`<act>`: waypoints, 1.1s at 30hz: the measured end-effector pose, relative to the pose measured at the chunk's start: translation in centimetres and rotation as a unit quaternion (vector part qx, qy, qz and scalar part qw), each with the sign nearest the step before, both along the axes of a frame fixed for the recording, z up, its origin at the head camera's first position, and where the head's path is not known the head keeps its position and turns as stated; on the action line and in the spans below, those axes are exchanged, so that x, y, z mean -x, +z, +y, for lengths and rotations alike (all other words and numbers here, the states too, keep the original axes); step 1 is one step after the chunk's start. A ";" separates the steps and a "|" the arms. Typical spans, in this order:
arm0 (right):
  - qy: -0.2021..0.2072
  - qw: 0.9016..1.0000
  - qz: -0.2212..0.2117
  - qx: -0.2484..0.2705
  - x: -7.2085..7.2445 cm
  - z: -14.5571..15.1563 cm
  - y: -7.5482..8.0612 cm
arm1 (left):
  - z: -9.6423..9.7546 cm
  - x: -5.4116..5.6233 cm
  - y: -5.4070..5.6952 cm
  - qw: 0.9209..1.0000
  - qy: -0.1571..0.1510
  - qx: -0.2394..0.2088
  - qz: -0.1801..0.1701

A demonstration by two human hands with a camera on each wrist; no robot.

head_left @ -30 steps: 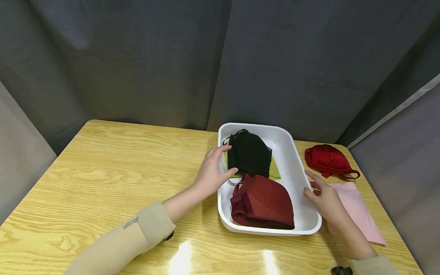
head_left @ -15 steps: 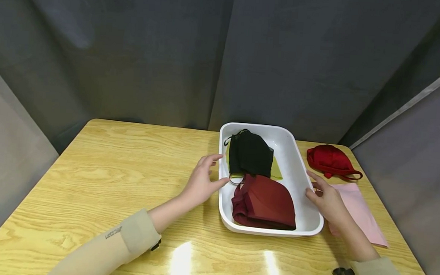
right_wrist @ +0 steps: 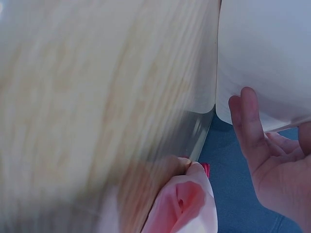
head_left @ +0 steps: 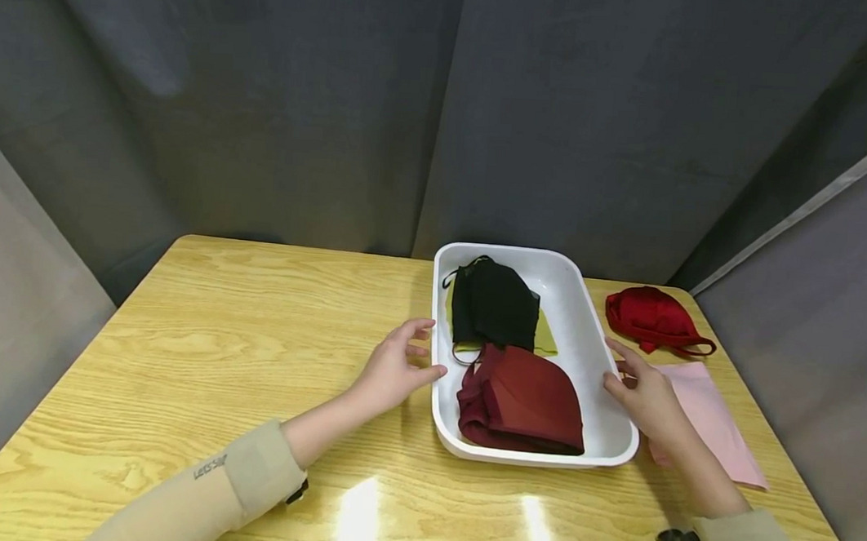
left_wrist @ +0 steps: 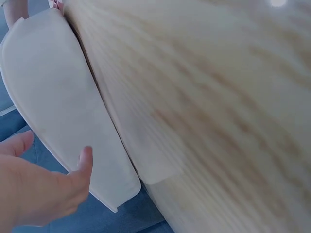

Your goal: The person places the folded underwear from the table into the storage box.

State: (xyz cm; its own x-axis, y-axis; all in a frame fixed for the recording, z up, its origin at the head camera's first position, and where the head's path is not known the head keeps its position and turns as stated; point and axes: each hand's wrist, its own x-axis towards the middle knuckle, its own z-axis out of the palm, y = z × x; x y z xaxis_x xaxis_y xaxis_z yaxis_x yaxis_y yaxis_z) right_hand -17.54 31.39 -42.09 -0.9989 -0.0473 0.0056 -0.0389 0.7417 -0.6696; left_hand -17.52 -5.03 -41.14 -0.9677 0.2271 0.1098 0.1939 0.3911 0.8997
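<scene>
Much room lies left of the white tray (head_left: 579,331), near the far edge of our worktop (head_left: 217,333); less lies right, by the pink cloth (head_left: 707,424). We see the tray round-cornered, left hand (head_left: 390,373) and right hand (head_left: 650,403) at its sides, fingers and thumbs apart.

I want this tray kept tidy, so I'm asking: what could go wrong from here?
If the white tray were pushed rightward, it might nudge the bright red garment, which lies near the table's far right corner, off the edge.

The pink cloth lies partly beneath the right forearm, so a sweep of it could drag the cloth.

The dark red garment appears to touch the black garment, so lifting either might disturb the other.
</scene>
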 end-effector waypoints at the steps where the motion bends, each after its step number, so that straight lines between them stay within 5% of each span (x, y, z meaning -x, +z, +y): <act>1: 0.001 1.000 0.001 -0.002 0.0 0.0 0.0 | -0.1 0.0 -0.1 1.000 -0.004 0.000 -0.005; 20: -0.003 1.000 0.000 0.003 0.1 -0.4 0.2 | -0.6 0.9 -0.4 0.995 -0.068 0.011 -0.074; 28: 0.000 1.000 -0.007 0.003 0.2 -0.1 0.3 | -0.2 0.9 -0.6 0.983 -0.082 -0.093 -0.138; 33: 0.011 0.999 0.026 -0.023 0.4 0.3 0.2 | 0.2 0.9 -0.5 0.973 -0.082 -0.136 -0.167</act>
